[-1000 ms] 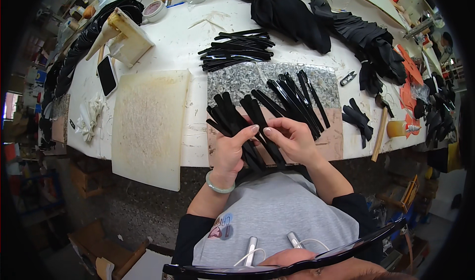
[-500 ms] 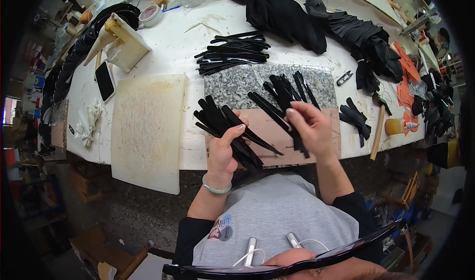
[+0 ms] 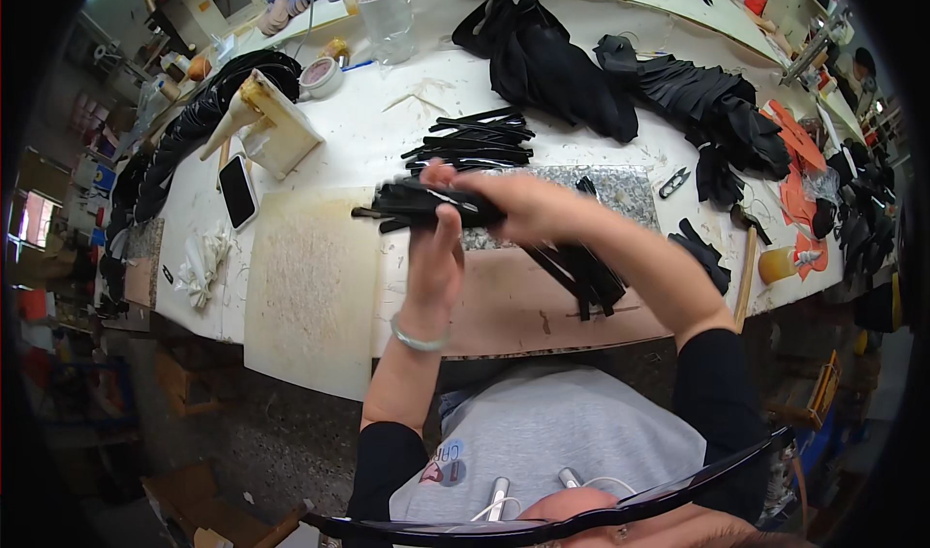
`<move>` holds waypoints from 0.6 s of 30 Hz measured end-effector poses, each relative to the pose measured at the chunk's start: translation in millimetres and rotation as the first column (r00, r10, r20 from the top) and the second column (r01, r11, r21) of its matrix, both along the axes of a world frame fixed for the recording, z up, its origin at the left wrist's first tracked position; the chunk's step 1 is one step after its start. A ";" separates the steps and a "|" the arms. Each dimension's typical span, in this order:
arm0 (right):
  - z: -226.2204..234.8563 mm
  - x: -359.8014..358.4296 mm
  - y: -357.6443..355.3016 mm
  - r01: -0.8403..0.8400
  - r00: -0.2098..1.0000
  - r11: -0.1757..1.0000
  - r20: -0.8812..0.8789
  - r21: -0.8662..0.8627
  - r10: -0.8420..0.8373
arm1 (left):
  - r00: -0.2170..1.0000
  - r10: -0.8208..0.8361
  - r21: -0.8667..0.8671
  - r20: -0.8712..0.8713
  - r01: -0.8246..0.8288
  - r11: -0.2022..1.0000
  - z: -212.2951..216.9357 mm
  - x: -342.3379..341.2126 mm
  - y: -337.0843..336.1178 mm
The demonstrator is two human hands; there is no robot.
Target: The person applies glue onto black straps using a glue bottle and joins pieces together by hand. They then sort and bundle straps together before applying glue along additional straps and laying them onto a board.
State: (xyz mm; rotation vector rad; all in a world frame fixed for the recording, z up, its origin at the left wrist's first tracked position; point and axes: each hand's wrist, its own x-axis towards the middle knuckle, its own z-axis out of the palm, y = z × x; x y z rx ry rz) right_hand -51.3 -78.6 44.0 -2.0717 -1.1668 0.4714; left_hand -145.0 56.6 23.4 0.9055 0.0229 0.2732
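Both hands are on one bundle of black strips [image 3: 402,204], held level above the near part of the table. My left hand [image 3: 436,257] grips it from below, thumb up along the front and fingertips showing behind. From the right, my right hand [image 3: 528,207] closes round the other end; motion smears it, and its fingertips are hidden. Under my right forearm, more black strips [image 3: 586,281] lie across the granite slab [image 3: 620,187] and the pinkish-brown board [image 3: 484,301]. Just beyond the hands is a stacked pile of black strips [image 3: 475,141].
On the left are a whitish cutting board [image 3: 310,277], a phone [image 3: 237,191] and a stained, pale block-shaped stand [image 3: 276,136]. Black fabric [image 3: 562,73] is heaped at the back. Thread snips [image 3: 674,181], a wooden stick [image 3: 747,267] and a yellow glue bottle [image 3: 778,264] lie right.
My left hand has moved up and away from me with its strips. My right hand has left the strips on the slab and swung left onto the held bundle. The view has shifted slightly.
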 end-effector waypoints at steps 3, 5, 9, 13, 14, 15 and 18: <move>-13.5 72.7 14.6 0.116 0.924 0.983 0.378 -0.143 -0.054 | 0.962 -0.029 0.079 -0.271 0.052 0.996 -20.4 14.0 42.7; -39.3 117.4 12.5 0.129 0.890 0.943 0.455 -0.307 0.026 | 0.962 0.127 0.348 -0.242 -0.036 0.937 -30.7 8.8 30.2; -37.7 126.2 9.2 0.169 0.881 0.857 0.465 -0.486 0.090 | 0.997 -0.072 0.932 0.001 0.026 0.362 -30.0 2.4 17.6; -3.7 101.6 -43.6 0.205 0.867 0.968 0.486 -0.142 -0.112 | 0.783 -0.622 0.985 -0.011 -0.098 -0.141 -13.7 35.6 -21.4; 7.7 89.9 -67.5 0.218 0.863 0.975 0.474 -0.040 -0.173 | 0.685 -0.720 0.951 -0.113 -0.136 -0.279 -8.4 48.8 -33.6; 19.5 72.1 -92.8 0.271 0.855 0.963 0.457 0.008 -0.245 | 0.594 -0.781 0.934 -0.195 -0.130 -0.333 -8.6 65.3 -41.5; 50.5 7.6 -182.3 0.446 0.814 0.879 0.330 0.172 -0.478 | 0.470 -0.831 0.889 -0.297 -0.182 -0.421 -11.4 97.8 -64.4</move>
